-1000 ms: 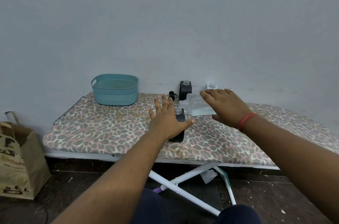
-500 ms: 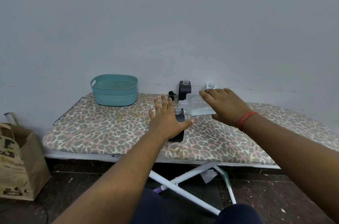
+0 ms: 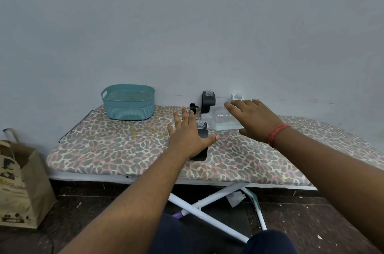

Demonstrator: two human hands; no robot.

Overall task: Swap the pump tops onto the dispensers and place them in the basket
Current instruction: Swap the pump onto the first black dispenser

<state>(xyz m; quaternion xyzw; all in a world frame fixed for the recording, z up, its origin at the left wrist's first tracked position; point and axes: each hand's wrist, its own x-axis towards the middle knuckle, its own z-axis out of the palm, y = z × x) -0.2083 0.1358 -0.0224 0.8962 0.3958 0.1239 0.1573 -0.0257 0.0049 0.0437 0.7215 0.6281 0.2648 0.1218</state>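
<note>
My left hand (image 3: pixel 187 133) lies with straight fingers against a black dispenser (image 3: pixel 203 132) standing open-necked mid-board, thumb across its front. My right hand (image 3: pixel 253 120) holds a clear dispenser (image 3: pixel 222 120) tilted on its side, its open neck just above the black one's mouth. A second black dispenser (image 3: pixel 208 102) stands at the back by the wall. A black pump top (image 3: pixel 193 107) lies left of it, and a clear pump top (image 3: pixel 236 96) sits behind my right hand. The teal basket (image 3: pixel 128 106) stands at the back left with nothing visible inside.
Everything rests on an ironing board (image 3: pixel 114 145) with a leopard-print cover, set against a grey wall. A brown paper bag (image 3: pixel 18 187) stands on the floor to the left. White crossed legs show beneath the board.
</note>
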